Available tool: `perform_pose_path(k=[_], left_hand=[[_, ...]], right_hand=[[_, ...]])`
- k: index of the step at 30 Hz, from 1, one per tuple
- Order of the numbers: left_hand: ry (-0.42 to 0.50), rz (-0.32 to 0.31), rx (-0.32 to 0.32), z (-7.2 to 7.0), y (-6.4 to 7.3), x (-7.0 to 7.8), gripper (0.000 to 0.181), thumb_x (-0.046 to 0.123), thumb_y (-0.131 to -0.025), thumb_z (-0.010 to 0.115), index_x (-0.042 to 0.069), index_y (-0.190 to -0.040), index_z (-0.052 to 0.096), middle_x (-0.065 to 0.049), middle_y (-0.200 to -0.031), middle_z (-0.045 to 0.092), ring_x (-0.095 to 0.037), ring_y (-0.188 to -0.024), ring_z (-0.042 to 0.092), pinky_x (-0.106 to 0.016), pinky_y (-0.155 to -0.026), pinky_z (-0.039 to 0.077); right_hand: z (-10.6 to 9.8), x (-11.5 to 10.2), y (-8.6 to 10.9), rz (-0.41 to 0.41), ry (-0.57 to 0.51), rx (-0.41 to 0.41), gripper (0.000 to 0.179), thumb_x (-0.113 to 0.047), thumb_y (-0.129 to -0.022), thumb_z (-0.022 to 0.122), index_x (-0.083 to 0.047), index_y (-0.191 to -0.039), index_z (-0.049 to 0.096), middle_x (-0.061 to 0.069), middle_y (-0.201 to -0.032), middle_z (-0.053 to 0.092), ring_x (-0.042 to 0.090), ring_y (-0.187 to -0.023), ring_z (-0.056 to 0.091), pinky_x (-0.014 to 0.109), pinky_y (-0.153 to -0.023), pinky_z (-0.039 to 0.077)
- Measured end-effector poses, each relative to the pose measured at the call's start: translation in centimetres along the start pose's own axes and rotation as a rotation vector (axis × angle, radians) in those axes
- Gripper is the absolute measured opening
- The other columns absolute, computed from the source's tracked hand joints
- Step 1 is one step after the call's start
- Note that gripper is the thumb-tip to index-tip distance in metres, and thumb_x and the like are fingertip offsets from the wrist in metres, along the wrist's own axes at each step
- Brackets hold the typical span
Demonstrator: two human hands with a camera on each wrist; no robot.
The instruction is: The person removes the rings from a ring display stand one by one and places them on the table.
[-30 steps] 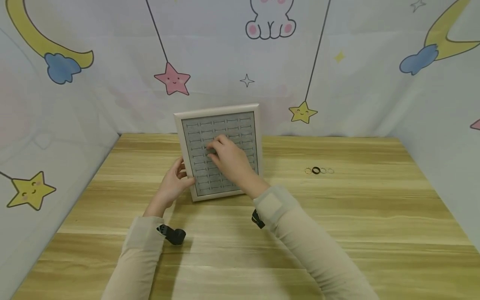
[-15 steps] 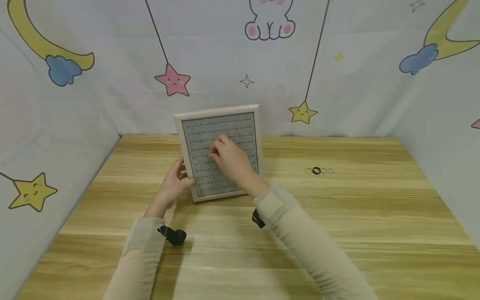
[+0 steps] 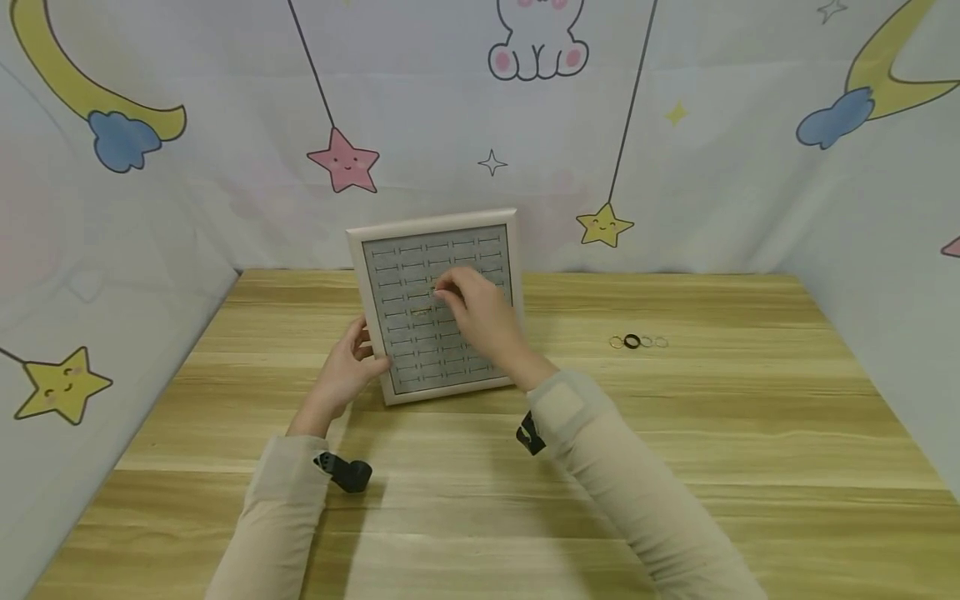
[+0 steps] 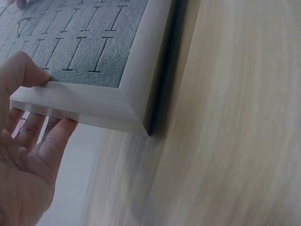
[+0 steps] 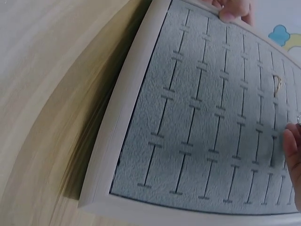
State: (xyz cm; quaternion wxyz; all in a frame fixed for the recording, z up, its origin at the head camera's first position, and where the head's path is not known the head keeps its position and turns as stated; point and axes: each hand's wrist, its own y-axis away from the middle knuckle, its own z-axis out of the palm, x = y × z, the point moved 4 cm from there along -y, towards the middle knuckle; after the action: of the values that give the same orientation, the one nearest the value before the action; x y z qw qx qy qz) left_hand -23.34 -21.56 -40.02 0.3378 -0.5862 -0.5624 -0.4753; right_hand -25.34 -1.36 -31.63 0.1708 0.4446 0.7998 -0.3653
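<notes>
Over on the bench (image 3: 712,433), four rings (image 3: 639,342) lie in a row, well right of the framed ring board (image 3: 427,395), where a gold ring (image 3: 422,312) sits in one slot. The right hand (image 3: 483,317) blocks some slots, fingertips pinching a small ring (image 5: 299,120); the left hand (image 3: 347,367) grips the board's left edge.

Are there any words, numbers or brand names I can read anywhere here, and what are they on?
None that I can read.
Framed grey board: only I-shaped slits, not letters.
Wall: a pink star and other pictures, but no words.
Rings on the table: too small to tell.
Black wrist devices: any marking is too small to read.
</notes>
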Motion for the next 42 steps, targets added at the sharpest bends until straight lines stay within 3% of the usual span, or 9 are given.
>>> perform_pose_path(k=[8,12,18,26,34,42], left_hand=[[-0.003,0.008,-0.003,-0.1,0.0,-0.1,0.082,0.003,-0.09,0.056,0.018,-0.155,0.008,-0.02,-0.144,0.035,-0.036,-0.135,0.038,-0.048,-0.102,0.041],[-0.001,0.001,-0.006,-0.1,0.0,-0.1,0.083,0.003,-0.09,0.056,0.016,-0.155,0.005,-0.02,-0.146,0.033,-0.036,-0.136,0.036,-0.049,-0.104,0.04],[0.005,-0.006,0.002,-0.2,0.0,-0.1,0.084,0.003,-0.089,0.056,0.015,-0.155,0.006,-0.019,-0.146,0.034,-0.035,-0.137,0.036,-0.048,-0.104,0.039],[0.009,-0.014,0.001,0.0,0.0,-0.1,0.084,0.004,-0.09,0.056,0.016,-0.155,0.006,-0.018,-0.148,0.034,-0.035,-0.138,0.036,-0.05,-0.106,0.039],[0.018,-0.011,0.004,0.0,-0.1,0.0,0.083,0.002,-0.09,0.056,0.016,-0.155,0.006,-0.018,-0.148,0.033,-0.035,-0.137,0.036,-0.049,-0.106,0.039],[0.02,-0.012,0.009,-0.1,-0.1,0.0,0.082,0.002,-0.09,0.056,0.015,-0.155,0.008,-0.019,-0.148,0.034,-0.036,-0.137,0.036,-0.051,-0.107,0.038]], right_hand=[[-2.2,1.9,0.2,-0.024,-0.078,0.142,0.017,-0.014,-0.096,0.055,0.0,-0.103,0.063,0.013,-0.098,0.065,0.022,-0.082,0.063,0.03,-0.072,0.053],[-3.9,3.4,0.8,0.046,-0.098,0.181,0.02,-0.015,-0.097,0.054,0.001,-0.105,0.062,0.015,-0.1,0.065,0.024,-0.086,0.062,0.033,-0.073,0.053],[-6.6,7.2,1.5,0.125,-0.088,0.313,0.022,-0.016,-0.096,0.057,0.003,-0.103,0.063,0.017,-0.101,0.065,0.028,-0.087,0.064,0.033,-0.072,0.053],[-9.1,13.2,3.9,0.419,-0.111,0.307,0.03,-0.027,-0.097,0.055,-0.002,-0.11,0.063,0.015,-0.106,0.064,0.019,-0.089,0.058,0.017,-0.067,0.042],[-11.3,17.9,7.1,0.682,-0.095,0.276,0.036,-0.029,-0.099,0.048,-0.001,-0.118,0.061,0.011,-0.106,0.061,0.0,-0.076,0.051,0.01,-0.063,0.044],[-13.6,20.9,9.8,0.819,-0.062,0.259,0.04,-0.023,-0.099,0.047,0.005,-0.124,0.058,0.02,-0.114,0.062,-0.003,-0.069,0.054,0.009,-0.058,0.046]])
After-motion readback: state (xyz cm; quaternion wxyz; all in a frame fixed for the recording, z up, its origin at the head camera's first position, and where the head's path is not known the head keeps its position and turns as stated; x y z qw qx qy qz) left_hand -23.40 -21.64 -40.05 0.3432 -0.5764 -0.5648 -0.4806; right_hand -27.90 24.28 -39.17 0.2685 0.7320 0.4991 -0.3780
